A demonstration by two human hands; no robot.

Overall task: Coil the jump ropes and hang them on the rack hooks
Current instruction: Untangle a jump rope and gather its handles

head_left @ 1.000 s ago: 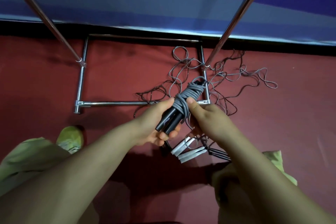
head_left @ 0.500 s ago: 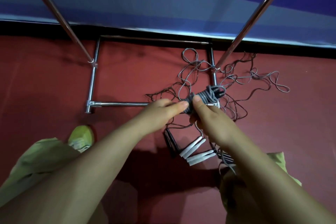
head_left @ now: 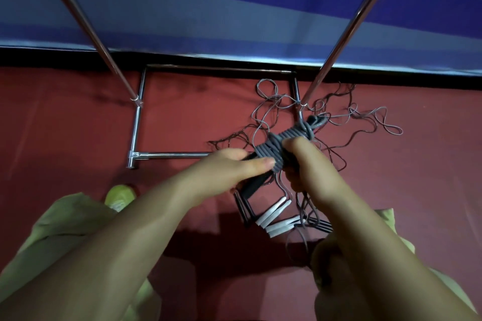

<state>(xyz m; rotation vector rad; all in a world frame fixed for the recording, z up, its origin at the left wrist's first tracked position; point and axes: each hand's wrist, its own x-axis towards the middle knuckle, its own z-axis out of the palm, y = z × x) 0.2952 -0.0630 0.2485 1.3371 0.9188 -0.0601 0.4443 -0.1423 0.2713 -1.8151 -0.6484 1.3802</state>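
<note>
Two hands meet over one coiled grey rope [head_left: 284,146] held above the red floor [head_left: 78,125]. The left hand [head_left: 229,169] pinches the near end of the bundle, thumb stretched along the wraps and fingers curled beneath around its black handles [head_left: 254,186]. The right hand [head_left: 310,167] curls round the middle of the coil, thumb on top. Just below them, white handles [head_left: 273,212] and more black handles lie side by side on the floor. Beyond the hands, loose ropes [head_left: 339,122] sprawl in a tangle across the rack [head_left: 167,155], whose chrome base frame sits on the floor with two poles rising from it. A green shoe [head_left: 120,195] rests near the frame's left corner.
</note>
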